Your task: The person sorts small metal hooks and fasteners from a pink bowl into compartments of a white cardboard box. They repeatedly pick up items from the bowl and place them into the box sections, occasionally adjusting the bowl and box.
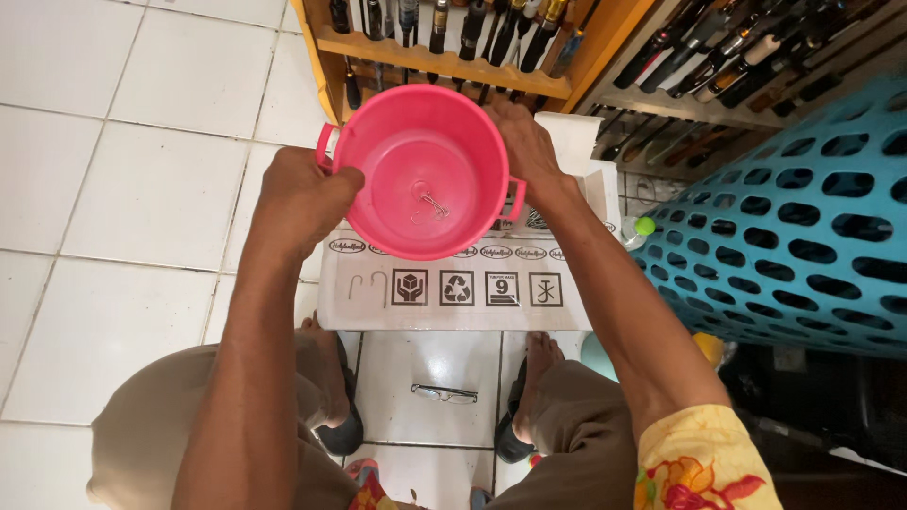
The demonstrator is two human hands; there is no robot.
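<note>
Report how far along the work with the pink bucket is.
Done: the pink bucket is off the floor and nearly empty, only a small metal clip inside. In hand: left hand and right hand grip its rim above the white carton. Left: cannot tell.

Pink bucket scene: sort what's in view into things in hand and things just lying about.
In hand:
- pink bucket, gripped at its rim by the left hand and right hand
- small metal hooks on the bucket's bottom

Lying about:
- white cardboard box under the bucket
- glasses on the floor
- blue basket
- rod rack
</note>
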